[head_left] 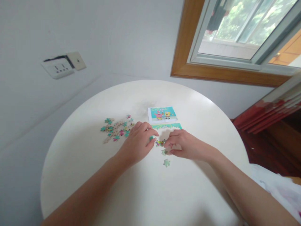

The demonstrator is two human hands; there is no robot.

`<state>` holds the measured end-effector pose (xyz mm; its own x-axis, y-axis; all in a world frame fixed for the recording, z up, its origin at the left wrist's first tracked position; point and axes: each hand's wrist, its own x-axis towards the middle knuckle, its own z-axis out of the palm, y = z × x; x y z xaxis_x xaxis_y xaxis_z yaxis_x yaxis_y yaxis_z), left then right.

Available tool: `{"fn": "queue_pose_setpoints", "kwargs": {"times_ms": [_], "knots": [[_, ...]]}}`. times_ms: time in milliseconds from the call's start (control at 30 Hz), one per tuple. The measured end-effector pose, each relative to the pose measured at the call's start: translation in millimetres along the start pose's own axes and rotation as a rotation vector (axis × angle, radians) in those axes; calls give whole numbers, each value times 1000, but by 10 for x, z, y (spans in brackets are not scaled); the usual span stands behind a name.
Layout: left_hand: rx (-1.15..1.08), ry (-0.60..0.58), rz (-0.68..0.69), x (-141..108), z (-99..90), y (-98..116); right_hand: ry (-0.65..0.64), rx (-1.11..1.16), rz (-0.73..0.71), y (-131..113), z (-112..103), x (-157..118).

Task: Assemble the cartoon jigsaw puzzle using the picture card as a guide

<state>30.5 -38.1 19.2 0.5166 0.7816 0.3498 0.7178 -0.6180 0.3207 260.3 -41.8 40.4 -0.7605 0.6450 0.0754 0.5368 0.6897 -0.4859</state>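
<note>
My left hand (140, 140) is curled, with thumb and index finger closed around a teal jigsaw puzzle piece (151, 137). Close to its fingertips lies a short row of multicoloured joined pieces (160, 143). My right hand (179, 143) has its fingers bent and pinched at the right end of that row, on a puzzle piece they partly cover. Below these fingertips is a pale green piece (164, 152), and nearer me another pale green piece (166, 163). Just beyond both hands lies an assembled teal strip of puzzle (166, 126), its lower part hidden by the hands and blurred.
A cartoon picture card (162, 115) lies behind the strip. Several loose puzzle pieces (117, 129) are heaped left of my left hand. Everything rests on a round white table (77, 157) against a wall with a socket (58, 67); a wood-framed window (225, 72) is at right.
</note>
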Motion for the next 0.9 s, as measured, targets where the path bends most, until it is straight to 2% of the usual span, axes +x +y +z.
{"fn": "queue_pose_setpoints", "kwargs": {"times_ms": [100,200,300,533,900], "knots": [[1,2,-10,1,5,-6,-96,71,-61,-67,-45,-41],[3,1,-23,1,8,-17,-156,43,-63,-126,-36,-53],[-1,7,-24,3,15,-23,-159,2,-64,-144,2,-40],[-5,1,-23,13,27,-24,-144,71,-122,-112,43,-15],[-25,18,-9,13,4,-1,-146,271,-24,-126,79,1]]}}
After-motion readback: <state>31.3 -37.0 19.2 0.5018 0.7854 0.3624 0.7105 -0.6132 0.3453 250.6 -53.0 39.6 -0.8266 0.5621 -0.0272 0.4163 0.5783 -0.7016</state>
